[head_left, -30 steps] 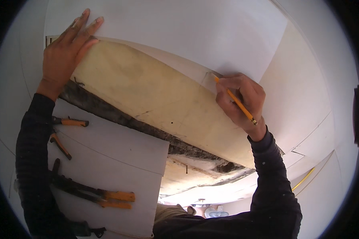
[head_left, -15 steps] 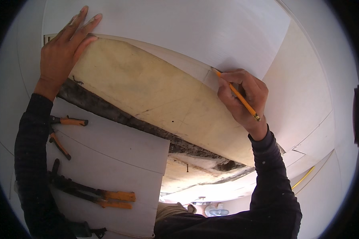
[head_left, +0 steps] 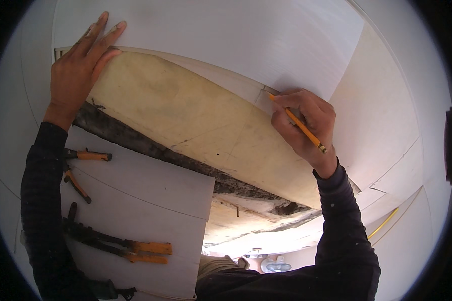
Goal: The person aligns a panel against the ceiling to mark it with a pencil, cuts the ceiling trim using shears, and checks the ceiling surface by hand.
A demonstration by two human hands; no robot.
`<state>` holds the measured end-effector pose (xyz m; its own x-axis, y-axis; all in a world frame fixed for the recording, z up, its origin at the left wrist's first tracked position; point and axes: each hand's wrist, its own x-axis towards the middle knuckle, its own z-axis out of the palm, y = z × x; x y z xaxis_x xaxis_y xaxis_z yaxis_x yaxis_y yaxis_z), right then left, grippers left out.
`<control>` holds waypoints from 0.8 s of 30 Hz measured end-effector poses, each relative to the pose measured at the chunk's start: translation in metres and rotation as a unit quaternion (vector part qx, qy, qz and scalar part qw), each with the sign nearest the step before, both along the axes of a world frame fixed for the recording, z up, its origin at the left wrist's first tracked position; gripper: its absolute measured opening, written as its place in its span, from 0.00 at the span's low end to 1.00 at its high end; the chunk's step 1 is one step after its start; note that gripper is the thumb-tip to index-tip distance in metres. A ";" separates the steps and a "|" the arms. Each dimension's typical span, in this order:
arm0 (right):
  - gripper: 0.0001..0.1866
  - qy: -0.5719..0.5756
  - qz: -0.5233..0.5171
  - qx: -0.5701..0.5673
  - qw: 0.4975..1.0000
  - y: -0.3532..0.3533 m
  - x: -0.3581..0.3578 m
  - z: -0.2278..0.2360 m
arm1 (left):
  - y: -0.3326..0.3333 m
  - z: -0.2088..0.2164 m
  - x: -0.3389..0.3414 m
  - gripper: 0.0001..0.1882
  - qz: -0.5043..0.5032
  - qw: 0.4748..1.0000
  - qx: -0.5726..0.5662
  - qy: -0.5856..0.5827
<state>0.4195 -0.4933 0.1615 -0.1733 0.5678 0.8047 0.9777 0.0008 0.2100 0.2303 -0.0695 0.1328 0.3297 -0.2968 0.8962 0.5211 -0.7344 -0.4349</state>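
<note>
My left hand (head_left: 80,70) lies with its fingers spread on the left end of a large white sheet (head_left: 211,35), thumb along its near edge. In my right hand (head_left: 309,123) is a yellow pencil (head_left: 305,129), pinched between thumb and fingers. Its tip points up and left, at or close to the sheet's near edge; exact contact I cannot make out. Beneath that edge shows a cream-yellow board (head_left: 186,110) with faint lines on it. A short dark line crosses the pale strip just left of the pencil tip.
Orange-handled pliers (head_left: 93,156) and a larger orange-handled cutting tool (head_left: 148,248) rest on a white panel (head_left: 150,200) at lower left. A dark, rough gap (head_left: 150,143) runs diagonally beside the yellow board. A fan (head_left: 276,265) appears small at the bottom.
The pencil tip has shifted slightly downward along with my right hand. My left hand stays spread on the sheet, and the whole view has moved a little.
</note>
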 end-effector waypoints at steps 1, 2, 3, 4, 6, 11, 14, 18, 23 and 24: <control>0.07 -0.019 -0.007 0.006 1.000 0.002 0.000 -0.001 | 0.000 0.000 0.001 0.33 -0.003 1.000 0.001 0.000; 0.07 -0.038 -0.013 0.012 0.999 0.003 0.000 -0.002 | 0.000 0.000 0.002 0.33 -0.003 1.000 0.002 0.000; 0.07 -0.039 -0.014 0.013 0.999 0.002 -0.001 -0.001 | 0.000 0.000 0.003 0.33 -0.006 1.000 -0.001 0.001; 0.07 -0.005 -0.015 0.001 1.000 0.000 -0.004 0.001 | 0.000 0.000 0.002 0.33 -0.008 1.000 -0.005 0.002; 0.07 0.026 -0.016 -0.008 0.999 -0.001 -0.006 0.002 | 0.000 0.002 0.000 0.33 -0.009 1.000 -0.009 0.001; 0.07 0.023 0.018 0.007 1.000 0.001 0.002 -0.002 | -0.002 0.001 -0.001 0.33 -0.021 1.000 -0.006 0.002; 0.07 0.033 -0.017 0.007 0.999 -0.001 -0.002 -0.005 | -0.004 -0.002 0.002 0.33 -0.017 0.999 -0.025 0.010; 0.07 0.019 -0.006 0.007 1.000 -0.004 -0.009 -0.002 | -0.007 0.000 -0.007 0.33 -0.022 1.000 -0.013 0.005; 0.10 0.042 -0.031 0.006 0.999 -0.003 -0.013 0.001 | -0.006 0.002 -0.003 0.34 -0.030 1.000 -0.007 -0.004; 0.10 0.041 -0.031 0.007 0.999 -0.002 -0.011 0.001 | -0.005 0.001 -0.003 0.34 -0.029 1.000 -0.009 -0.003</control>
